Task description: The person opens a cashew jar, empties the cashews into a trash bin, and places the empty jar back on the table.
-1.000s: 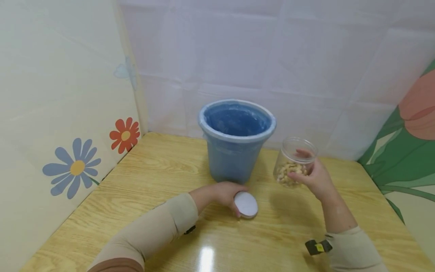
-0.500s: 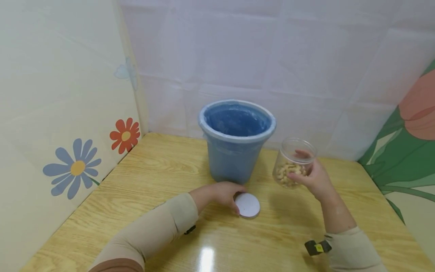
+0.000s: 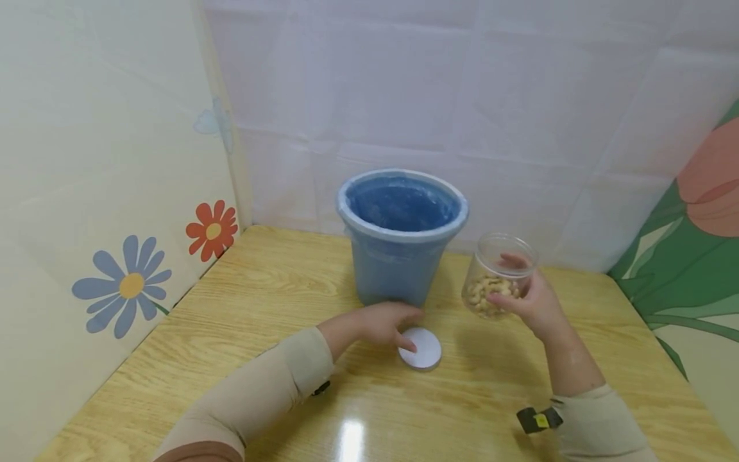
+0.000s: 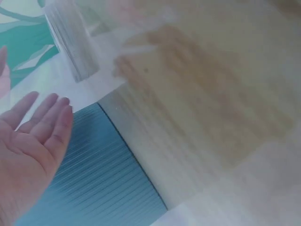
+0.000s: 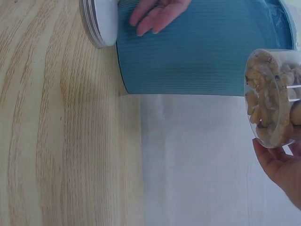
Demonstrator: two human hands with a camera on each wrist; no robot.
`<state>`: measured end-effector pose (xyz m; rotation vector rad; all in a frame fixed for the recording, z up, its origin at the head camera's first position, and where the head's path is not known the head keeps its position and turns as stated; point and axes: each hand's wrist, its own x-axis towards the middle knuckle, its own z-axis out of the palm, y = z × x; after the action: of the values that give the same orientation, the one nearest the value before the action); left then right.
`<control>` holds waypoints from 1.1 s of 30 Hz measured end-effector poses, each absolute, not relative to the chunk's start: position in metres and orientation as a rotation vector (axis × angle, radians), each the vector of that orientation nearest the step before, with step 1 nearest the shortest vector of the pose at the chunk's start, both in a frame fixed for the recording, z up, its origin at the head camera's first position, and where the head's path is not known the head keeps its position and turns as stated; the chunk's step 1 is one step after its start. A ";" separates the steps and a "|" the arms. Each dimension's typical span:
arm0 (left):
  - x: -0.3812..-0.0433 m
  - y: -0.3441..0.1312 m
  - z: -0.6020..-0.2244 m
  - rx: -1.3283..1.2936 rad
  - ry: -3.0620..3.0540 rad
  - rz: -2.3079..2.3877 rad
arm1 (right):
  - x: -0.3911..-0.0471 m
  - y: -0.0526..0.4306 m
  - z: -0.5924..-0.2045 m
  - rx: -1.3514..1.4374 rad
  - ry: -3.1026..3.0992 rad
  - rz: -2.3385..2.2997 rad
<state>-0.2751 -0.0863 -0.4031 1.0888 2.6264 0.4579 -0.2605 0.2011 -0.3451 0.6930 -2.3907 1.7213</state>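
Note:
A round white lid (image 3: 425,350) lies flat on the table in front of a blue bin (image 3: 392,269). My left hand (image 3: 385,322) is beside the lid with fingers extended, its thumb over the lid's edge; whether they touch I cannot tell. Loosely straight fingers of that left hand (image 4: 40,136) show against the bin's ribbed side in the left wrist view. To the right of the bin, my right hand (image 3: 541,307) grips a clear lidless jar (image 3: 489,253), tilted slightly above the table. Pale cashews (image 3: 484,295) fill its lower part.
The wooden table (image 3: 277,276) ends at a white sheet (image 3: 358,83) behind the bin. Flower-printed panels stand at the left (image 3: 52,212) and right (image 3: 693,269). The bin is open at the top, with a thick pale rim (image 3: 398,235).
The lid has gone from tilted in my left hand to flat on the table, and the left fingers have opened off it. My right hand and the jar have barely moved.

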 end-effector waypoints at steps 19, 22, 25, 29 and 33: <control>-0.252 -0.086 -0.340 1.342 2.554 1.103 | -0.263 0.202 -0.347 0.754 -2.283 1.799; -0.248 -0.092 -0.326 1.382 2.549 1.213 | -0.263 0.202 -0.348 0.757 -2.270 1.797; -0.244 -0.099 -0.313 1.412 2.546 1.302 | -0.263 0.202 -0.348 0.763 -2.251 1.802; -0.240 -0.113 -0.299 1.439 2.545 1.421 | -0.262 0.202 -0.348 0.789 -2.209 1.833; -0.240 -0.128 -0.287 1.453 2.549 1.538 | -0.262 0.202 -0.348 0.806 -2.194 1.850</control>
<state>-0.2395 -0.1277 -0.2873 1.4530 2.5488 1.5382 -0.2622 0.2015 -0.3476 0.8063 -2.1940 1.8502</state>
